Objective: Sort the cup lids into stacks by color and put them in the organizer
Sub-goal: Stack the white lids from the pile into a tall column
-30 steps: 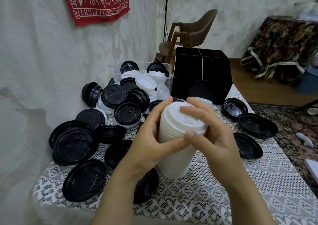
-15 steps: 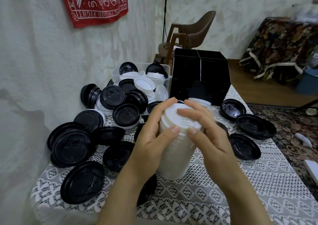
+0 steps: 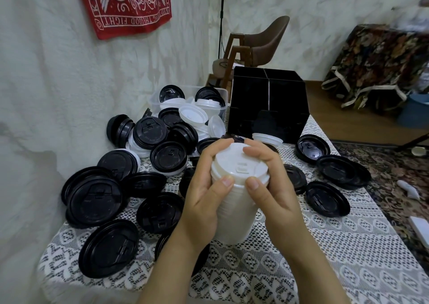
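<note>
A tall stack of white lids (image 3: 236, 208) stands upright on the lace tablecloth at the centre. My left hand (image 3: 204, 201) grips its left side, thumb on the front near the top. My right hand (image 3: 271, 190) grips the right side, fingers curled over the top lid's rim. The black organizer (image 3: 269, 108) stands behind the stack, its front slots facing me. Several loose black lids (image 3: 95, 201) lie to the left and more black lids (image 3: 327, 201) to the right. A single white lid (image 3: 267, 138) lies just in front of the organizer.
A clear plastic tub (image 3: 185, 101) with mixed black and white lids sits at the back left, against the wall. The table's edges (image 3: 371, 245) run close on the right and front. A brown chair (image 3: 257, 46) stands beyond the table.
Both hands slid up and closed round the top of the white stack. The stack has turned more upright and the thumbs now meet at its front rim.
</note>
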Demonstrator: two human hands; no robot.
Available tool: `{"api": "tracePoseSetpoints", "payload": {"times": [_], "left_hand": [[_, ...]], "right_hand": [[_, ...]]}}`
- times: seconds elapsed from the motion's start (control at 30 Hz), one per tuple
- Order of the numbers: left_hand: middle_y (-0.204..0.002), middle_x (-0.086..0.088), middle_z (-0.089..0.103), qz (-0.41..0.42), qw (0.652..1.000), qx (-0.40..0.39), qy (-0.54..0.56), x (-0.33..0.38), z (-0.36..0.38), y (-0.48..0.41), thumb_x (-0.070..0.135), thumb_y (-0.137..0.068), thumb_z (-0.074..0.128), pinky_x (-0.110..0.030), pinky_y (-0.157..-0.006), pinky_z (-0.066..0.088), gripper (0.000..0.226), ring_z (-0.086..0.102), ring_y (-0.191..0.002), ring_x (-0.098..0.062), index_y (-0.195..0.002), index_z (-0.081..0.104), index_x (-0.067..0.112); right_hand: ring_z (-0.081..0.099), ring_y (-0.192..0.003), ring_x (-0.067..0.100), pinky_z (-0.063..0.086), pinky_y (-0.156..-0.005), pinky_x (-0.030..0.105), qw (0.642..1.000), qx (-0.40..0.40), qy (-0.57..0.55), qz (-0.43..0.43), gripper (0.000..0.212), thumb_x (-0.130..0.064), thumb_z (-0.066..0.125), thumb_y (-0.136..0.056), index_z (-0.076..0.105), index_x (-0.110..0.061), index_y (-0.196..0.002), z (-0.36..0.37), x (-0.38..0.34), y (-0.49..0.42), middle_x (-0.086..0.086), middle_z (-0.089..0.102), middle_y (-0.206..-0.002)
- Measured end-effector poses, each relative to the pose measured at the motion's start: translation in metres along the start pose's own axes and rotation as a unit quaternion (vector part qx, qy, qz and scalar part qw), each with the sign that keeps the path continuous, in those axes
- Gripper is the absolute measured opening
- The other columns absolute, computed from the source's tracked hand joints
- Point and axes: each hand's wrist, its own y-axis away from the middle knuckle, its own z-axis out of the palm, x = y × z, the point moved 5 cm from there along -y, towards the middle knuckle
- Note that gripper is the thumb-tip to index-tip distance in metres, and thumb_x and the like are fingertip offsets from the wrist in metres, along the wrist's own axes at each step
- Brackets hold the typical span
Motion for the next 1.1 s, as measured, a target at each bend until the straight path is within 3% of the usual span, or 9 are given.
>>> {"api": "tracePoseSetpoints", "payload": {"times": [0.13,0.23,0.5,0.73,0.97,1.1], "left_hand": [[-0.119,0.005,0.061,0.003,1.000,0.003,0.011,-0.002,0.000,0.000,0.028,-0.081,0.049,-0.025,-0.084,0.050,0.049,0.061,-0.104,-0.013,-0.127,0.046,0.012],[-0.119,0.004,0.061,0.005,1.000,0.007,0.016,-0.004,0.000,0.001,0.027,-0.081,0.049,-0.024,-0.082,0.051,0.048,0.061,-0.103,-0.013,-0.126,0.047,0.012],[-0.120,0.003,0.059,0.007,0.999,0.008,0.033,-0.007,-0.001,0.004,0.024,-0.081,0.047,-0.022,-0.083,0.050,0.047,0.060,-0.105,-0.011,-0.126,0.045,0.009],[-0.122,-0.003,0.058,-0.007,0.999,0.006,0.034,-0.010,-0.003,0.008,0.024,-0.082,0.047,-0.023,-0.083,0.050,0.047,0.060,-0.105,-0.014,-0.127,0.045,0.009],[-0.124,-0.002,0.058,-0.019,0.999,0.005,0.031,-0.009,-0.006,0.006,0.024,-0.081,0.050,-0.023,-0.084,0.050,0.048,0.060,-0.108,-0.014,-0.127,0.048,0.012],[-0.124,0.000,0.060,-0.020,1.000,-0.007,0.021,-0.006,-0.008,0.005,0.025,-0.081,0.051,-0.022,-0.084,0.050,0.053,0.061,-0.108,-0.013,-0.131,0.046,0.010]], "right_hand": [[0.047,-0.130,0.025,0.041,-0.104,0.046,1.000,0.002,-0.007,-0.002,0.040,-0.057,0.058,-0.086,0.055,-0.034,-0.118,0.000,0.001,0.001,-0.012,0.047,-0.137],[0.047,-0.129,0.024,0.043,-0.102,0.039,1.000,0.001,-0.002,-0.008,0.036,-0.048,0.057,-0.088,0.053,-0.027,-0.117,0.001,0.002,0.001,-0.013,0.048,-0.135],[0.047,-0.127,0.025,0.042,-0.101,0.042,1.000,0.001,-0.001,-0.013,0.042,-0.057,0.055,-0.089,0.052,-0.027,-0.118,0.004,0.006,0.003,-0.008,0.045,-0.136],[0.047,-0.127,0.022,0.040,-0.101,0.034,1.000,-0.001,-0.011,-0.011,0.029,-0.035,0.054,-0.087,0.054,-0.027,-0.115,0.005,0.013,0.006,-0.012,0.046,-0.133],[0.046,-0.131,0.020,0.039,-0.105,0.036,1.000,-0.008,-0.018,0.018,0.033,-0.039,0.059,-0.084,0.057,-0.032,-0.116,0.002,0.011,0.005,-0.018,0.048,-0.134],[0.042,-0.136,0.014,0.039,-0.110,0.037,0.999,-0.008,-0.023,0.027,0.046,-0.053,0.066,-0.080,0.058,-0.036,-0.122,0.000,0.007,0.004,-0.018,0.046,-0.140]]}}
